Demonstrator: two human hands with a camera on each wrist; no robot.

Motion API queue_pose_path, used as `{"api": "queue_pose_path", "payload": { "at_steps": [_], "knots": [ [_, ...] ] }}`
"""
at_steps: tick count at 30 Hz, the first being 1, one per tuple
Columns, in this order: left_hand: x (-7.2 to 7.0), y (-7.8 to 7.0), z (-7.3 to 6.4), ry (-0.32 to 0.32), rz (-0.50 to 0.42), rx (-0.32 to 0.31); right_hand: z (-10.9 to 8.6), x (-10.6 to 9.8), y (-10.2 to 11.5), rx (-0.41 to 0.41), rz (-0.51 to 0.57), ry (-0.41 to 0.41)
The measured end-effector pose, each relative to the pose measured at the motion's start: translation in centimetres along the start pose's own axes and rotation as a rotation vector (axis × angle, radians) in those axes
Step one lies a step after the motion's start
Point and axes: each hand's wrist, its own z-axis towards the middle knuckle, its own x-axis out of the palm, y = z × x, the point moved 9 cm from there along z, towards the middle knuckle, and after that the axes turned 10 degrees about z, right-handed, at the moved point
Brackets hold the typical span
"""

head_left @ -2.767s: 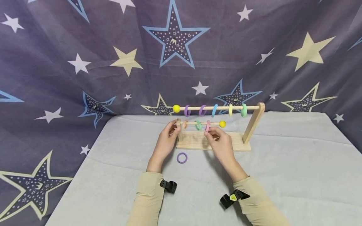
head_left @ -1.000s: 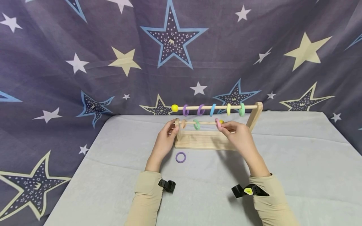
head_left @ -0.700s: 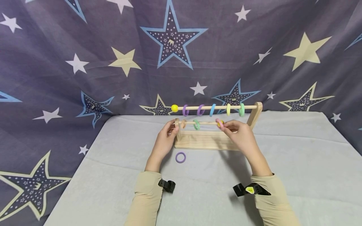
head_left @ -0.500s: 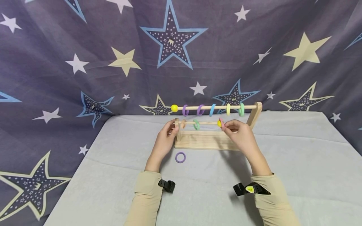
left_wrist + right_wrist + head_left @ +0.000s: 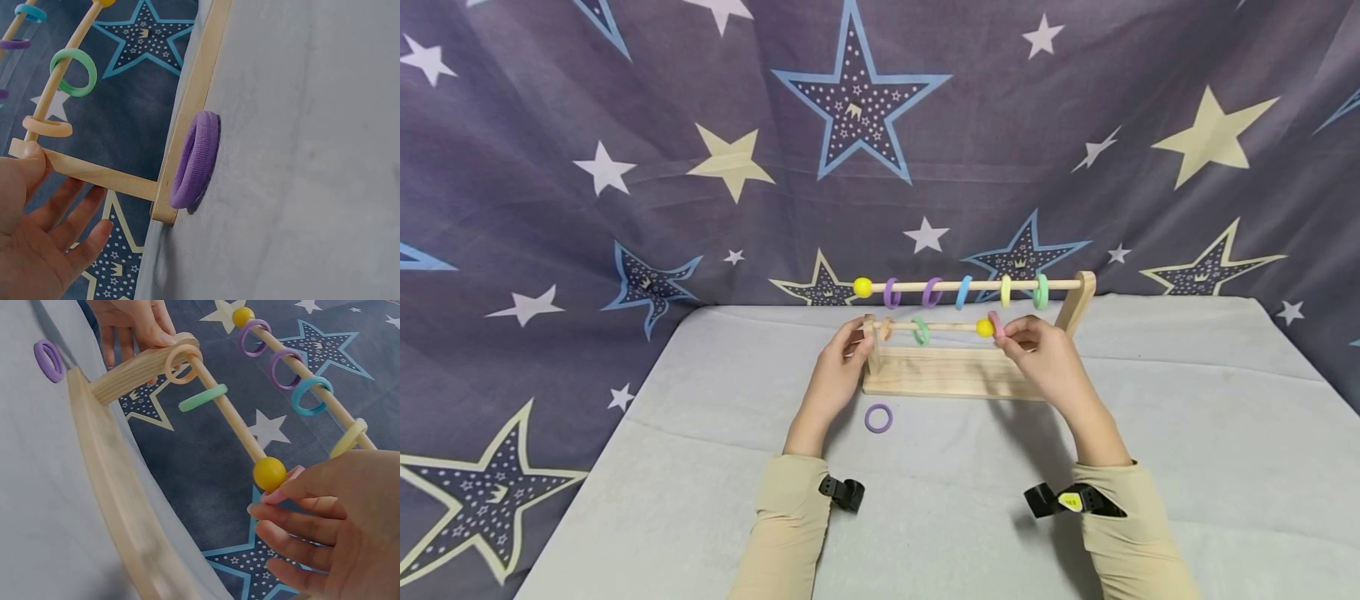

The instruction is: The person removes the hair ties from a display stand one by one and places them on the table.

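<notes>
My right hand [image 5: 1043,358] pinches a pink hair tie [image 5: 996,323] between thumb and fingertips. The tie is just right of the yellow ball [image 5: 985,327] that ends the lower rod, close against it in the right wrist view. My left hand [image 5: 838,367] holds the short post [image 5: 94,170] of the wooden stand [image 5: 955,372], thumb on its top end; the index finger is partly hidden. On the lower rod hang an orange hair tie [image 5: 47,127] and a green hair tie [image 5: 92,74]. A purple hair tie [image 5: 878,418] lies on the cloth before the stand.
Above runs the upper rod [image 5: 913,287], ending in another yellow ball [image 5: 862,287]. Several ties hang along it, including a blue hair tie [image 5: 964,293] and a yellow hair tie [image 5: 1005,291]. A tall post [image 5: 1077,304] carries it. Behind hangs a star-patterned curtain [image 5: 700,217].
My right hand has slid the pink hair tie rightward along the lower rod and past its yellow ball. The left hand has stayed at the short post.
</notes>
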Motion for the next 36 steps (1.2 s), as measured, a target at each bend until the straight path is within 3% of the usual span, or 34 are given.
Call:
{"api": "queue_pose_path", "payload": {
  "at_steps": [10, 25, 36],
  "knots": [
    [-0.03, -0.06, -0.01, 0.0, 0.009, 0.001, -0.18, -0.48, -0.34, 0.059, 0.009, 0.077],
    [0.01, 0.09, 0.05, 0.0, 0.002, 0.005, -0.45, -0.84, -0.56, 0.086, 0.05, 0.172],
    [-0.07, -0.01, -0.03, 0.002, 0.003, 0.005, -0.83, 0.11, -0.29, 0.017, 0.052, 0.284]
  ]
}}
